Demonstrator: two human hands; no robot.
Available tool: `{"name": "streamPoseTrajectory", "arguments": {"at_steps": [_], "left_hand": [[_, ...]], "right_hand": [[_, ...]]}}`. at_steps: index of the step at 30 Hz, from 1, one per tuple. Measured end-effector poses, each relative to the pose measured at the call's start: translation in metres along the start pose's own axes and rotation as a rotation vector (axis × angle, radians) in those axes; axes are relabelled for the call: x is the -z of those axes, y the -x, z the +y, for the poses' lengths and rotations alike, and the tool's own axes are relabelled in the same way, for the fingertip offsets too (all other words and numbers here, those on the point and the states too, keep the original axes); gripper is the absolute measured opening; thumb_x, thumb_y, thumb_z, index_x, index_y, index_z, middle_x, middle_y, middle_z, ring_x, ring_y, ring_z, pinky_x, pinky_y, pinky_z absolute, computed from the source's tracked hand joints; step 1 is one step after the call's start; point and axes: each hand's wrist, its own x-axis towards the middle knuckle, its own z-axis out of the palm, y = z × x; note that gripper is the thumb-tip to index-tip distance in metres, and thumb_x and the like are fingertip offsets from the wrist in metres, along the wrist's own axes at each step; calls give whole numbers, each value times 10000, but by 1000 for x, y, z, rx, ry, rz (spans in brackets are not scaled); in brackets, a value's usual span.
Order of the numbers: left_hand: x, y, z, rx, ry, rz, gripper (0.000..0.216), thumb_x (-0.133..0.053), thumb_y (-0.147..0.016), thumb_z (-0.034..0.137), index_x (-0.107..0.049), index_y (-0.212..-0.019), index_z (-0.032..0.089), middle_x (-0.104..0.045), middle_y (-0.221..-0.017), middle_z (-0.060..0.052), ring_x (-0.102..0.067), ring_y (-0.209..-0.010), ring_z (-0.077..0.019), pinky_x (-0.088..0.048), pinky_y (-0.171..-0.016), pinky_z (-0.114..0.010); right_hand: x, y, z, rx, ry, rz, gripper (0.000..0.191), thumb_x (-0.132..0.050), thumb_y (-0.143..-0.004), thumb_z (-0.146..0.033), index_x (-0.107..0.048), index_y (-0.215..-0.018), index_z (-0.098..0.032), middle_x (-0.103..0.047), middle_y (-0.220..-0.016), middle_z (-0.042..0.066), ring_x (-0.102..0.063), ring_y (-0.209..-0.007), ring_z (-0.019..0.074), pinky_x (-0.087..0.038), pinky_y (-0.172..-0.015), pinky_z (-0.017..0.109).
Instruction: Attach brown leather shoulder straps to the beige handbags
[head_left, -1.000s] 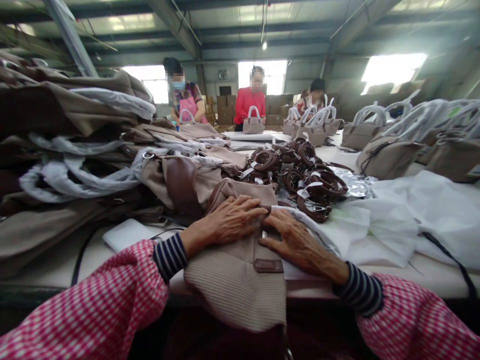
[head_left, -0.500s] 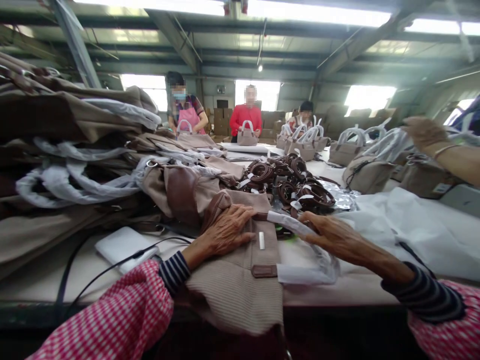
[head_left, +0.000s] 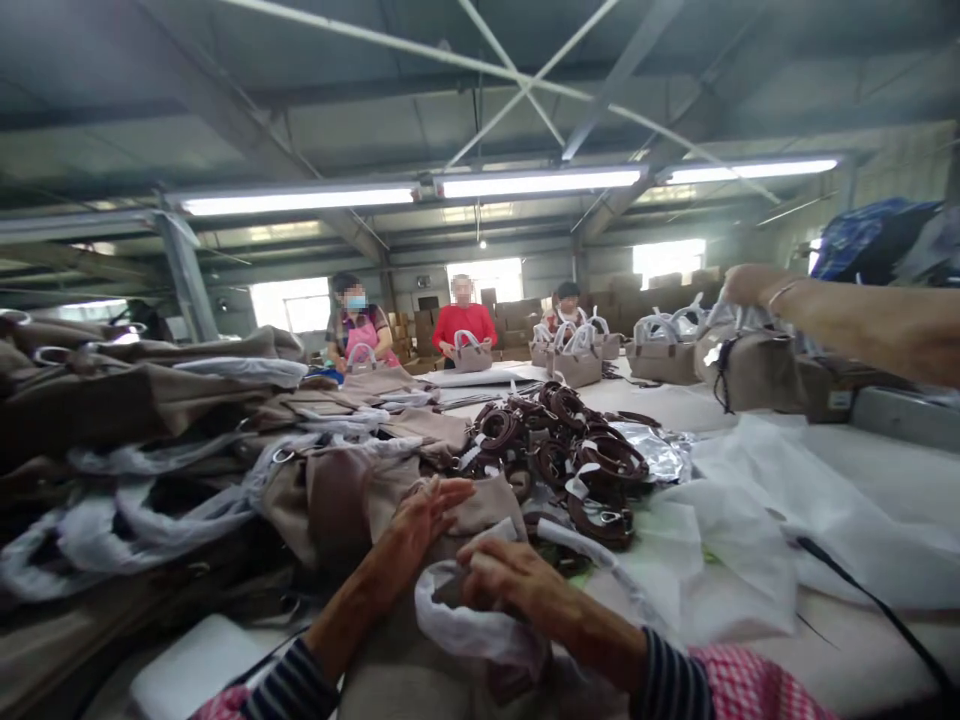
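A taupe ribbed handbag (head_left: 409,655) lies in front of me at the table's near side. One of its handles (head_left: 472,625), wrapped in white film, loops up towards the left. My right hand (head_left: 517,580) has its fingers curled at this loop and seems to grip it, though motion blurs the fingertips. The other wrapped handle (head_left: 592,550) stretches to the right behind that hand. My left hand (head_left: 424,520) is open, fingers extended over the bag's far part, apart from the handle.
Bags (head_left: 217,410) are heaped on my left. Coiled brown straps (head_left: 562,440) lie ahead, with white sheets (head_left: 817,500) and a black cable (head_left: 862,590) to the right. A co-worker's arm (head_left: 847,315) reaches in over bags at right. Three people stand across the table.
My view has tilted up. The near wrapped handle has swung from right to left, with my right hand. My left hand has slid to the bag's far part.
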Motion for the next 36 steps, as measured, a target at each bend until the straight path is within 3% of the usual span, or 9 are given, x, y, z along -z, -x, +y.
{"name": "streamPoseTrajectory", "arguments": {"at_steps": [3,6,8,12,17,21,29,33,36], "left_hand": [[-4,-11,34,55,-348,-187,552,-602,-927,680,-760,-1158,204,-759,-1272,-124,-660,-1268,-324,-492,-1074,-432],[-26,-39,61,50,-723,-327,401,-733,-852,532,-787,-1070,199,-798,-1035,-74,-730,-991,-281,-520,-848,-343],[-46,-61,65,37,-913,-196,409,-735,-833,511,-758,-1102,203,-787,-1018,-68,-723,-932,-277,-505,-787,-334],[-74,-79,37,20,-1055,78,496,-723,-840,513,-670,-1203,179,-715,-1199,-159,-615,-1197,-387,-455,-962,-431],[-72,-66,-16,69,-1049,176,373,-757,-787,460,-670,-1027,188,-672,-1230,-150,-526,-1274,-401,-398,-1062,-465],[-58,-72,-31,70,-918,234,261,-736,-738,314,-668,-958,191,-697,-1122,-97,-579,-1167,-333,-437,-976,-404],[-29,-88,-34,16,-562,344,337,-663,-825,510,-599,-759,185,-628,-722,-15,-565,-682,-180,-412,-632,-295],[-24,-92,-38,-46,-501,351,390,-572,-889,547,-617,-766,180,-607,-702,-8,-540,-677,-173,-398,-634,-292],[-22,-92,-42,-77,-489,356,365,-520,-921,508,-627,-805,178,-604,-732,-9,-531,-706,-174,-398,-650,-289]], "right_hand": [[-20,4,11,74,352,-41,420,-652,-966,-480,-661,-1305,-232,-676,-1290,104,-597,-1170,288,-443,-1042,427],[-40,-4,19,63,574,-34,429,-703,-918,-412,-642,-1283,-194,-663,-1281,135,-579,-1172,333,-464,-1024,472],[-51,-11,25,63,686,-27,416,-715,-900,-378,-643,-1248,-163,-669,-1251,154,-588,-1142,353,-490,-975,486],[-56,-11,36,240,739,23,293,-623,-977,-312,-626,-1251,-210,-658,-1271,113,-585,-1154,304,-492,-991,449],[-51,2,34,274,654,108,186,-656,-966,-241,-666,-1137,-169,-693,-1202,111,-587,-1169,281,-474,-1031,431],[-39,5,33,357,349,134,69,-680,-938,-147,-725,-983,-175,-741,-996,43,-662,-970,200,-505,-885,322],[61,-30,20,339,496,501,156,-628,-937,-141,-765,-975,-205,-710,-980,39,-648,-893,190,-471,-818,319],[82,-68,22,191,490,343,256,-670,-845,-116,-768,-1077,-165,-749,-1022,51,-656,-862,194,-486,-814,320],[77,-87,26,227,480,205,206,-615,-887,-118,-766,-1021,-162,-765,-968,42,-668,-867,188,-479,-793,290]]}}
